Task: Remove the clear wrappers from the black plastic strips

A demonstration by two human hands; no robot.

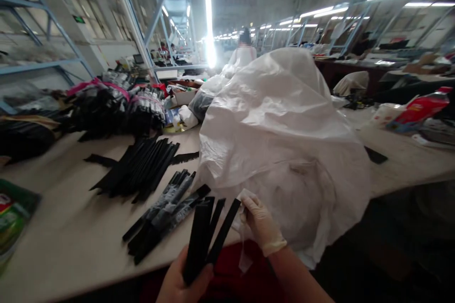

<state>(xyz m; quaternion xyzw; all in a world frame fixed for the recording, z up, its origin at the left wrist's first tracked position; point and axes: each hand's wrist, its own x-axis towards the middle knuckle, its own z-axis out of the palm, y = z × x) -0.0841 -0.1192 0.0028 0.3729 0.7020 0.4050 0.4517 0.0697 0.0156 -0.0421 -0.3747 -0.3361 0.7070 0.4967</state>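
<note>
Left hand [186, 289]: bottom centre, gripping black strips [199, 234]; hold bases firmly.
Right hand [262, 226]: lower centre, at one strip's tip; grip unclear.

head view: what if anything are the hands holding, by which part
The left hand holds several black strips by their lower ends. The gloved right hand is at the upper end of one strip; whether it grips it cannot be told.

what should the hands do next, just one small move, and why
Probably draw the rightmost black strip slightly outward with the gloved right hand: that hand is already at the strip's upper end, and the strip fans apart from the other black strips held in the bare left hand.
</note>
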